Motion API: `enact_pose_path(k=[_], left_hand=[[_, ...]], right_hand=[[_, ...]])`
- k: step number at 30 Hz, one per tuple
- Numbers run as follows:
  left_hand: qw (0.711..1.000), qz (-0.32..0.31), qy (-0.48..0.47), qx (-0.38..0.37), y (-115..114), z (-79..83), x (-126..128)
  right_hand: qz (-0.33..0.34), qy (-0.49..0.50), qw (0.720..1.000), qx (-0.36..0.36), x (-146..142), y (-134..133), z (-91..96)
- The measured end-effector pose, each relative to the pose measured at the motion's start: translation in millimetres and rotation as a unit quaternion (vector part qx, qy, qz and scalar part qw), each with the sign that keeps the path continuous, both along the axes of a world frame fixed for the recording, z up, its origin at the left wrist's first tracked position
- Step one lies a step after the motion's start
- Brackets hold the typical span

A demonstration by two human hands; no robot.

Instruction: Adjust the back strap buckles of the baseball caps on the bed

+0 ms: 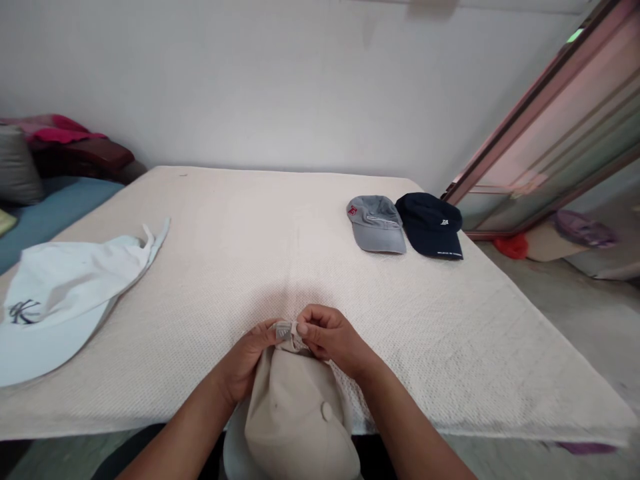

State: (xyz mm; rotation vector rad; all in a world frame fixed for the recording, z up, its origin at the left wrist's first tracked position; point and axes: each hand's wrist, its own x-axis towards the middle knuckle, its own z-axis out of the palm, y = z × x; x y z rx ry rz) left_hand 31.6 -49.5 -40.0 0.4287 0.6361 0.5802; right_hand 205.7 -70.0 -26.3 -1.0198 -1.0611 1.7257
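Observation:
A beige baseball cap (295, 407) is held at the table's front edge, its crown toward me and its back strap at the far end. My left hand (250, 357) is closed on the cap's side, with the thumb by the metal strap buckle (283, 331). Thumb and fingers of my right hand (327, 337) pinch the strap end just right of the buckle. The fingers partly cover the strap, so how far it runs through the buckle is hidden.
A white cap (65, 287) with a dark logo lies at the left. Toward the back right, a grey cap (377, 223) sits beside a navy cap (430, 223). All rest on a cream textured cloth (240, 240) over the table. A wall stands behind.

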Motion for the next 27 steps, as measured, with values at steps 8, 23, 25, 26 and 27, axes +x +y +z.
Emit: enact_pose_path(k=[8, 23, 25, 26, 27], left_hand=[[1.000, 0.001, -0.001, -0.008, 0.7, -3.2, -1.8], [0.997, 0.014, 0.074, 0.028, 2.2, 2.9, -1.8], [0.996, 0.012, 0.087, 0.033, 2.9, 3.4, -2.7], [0.995, 0.009, 0.091, 0.034, 3.2, 3.7, -3.0], [0.995, 0.007, 0.094, 0.036, 3.5, 4.0, -3.3]], right_hand=[[-0.007, -0.046, 0.999, 0.021, -2.1, -1.3, 2.6], [-0.025, -0.122, 0.990, 0.067, -1.6, -0.6, -3.2], [-0.026, -0.115, 0.991, 0.060, -1.8, -0.2, -3.1], [-0.026, -0.104, 0.993, 0.058, -2.0, -0.1, -3.2], [-0.027, -0.088, 0.994, 0.058, -2.3, -0.1, -3.5]])
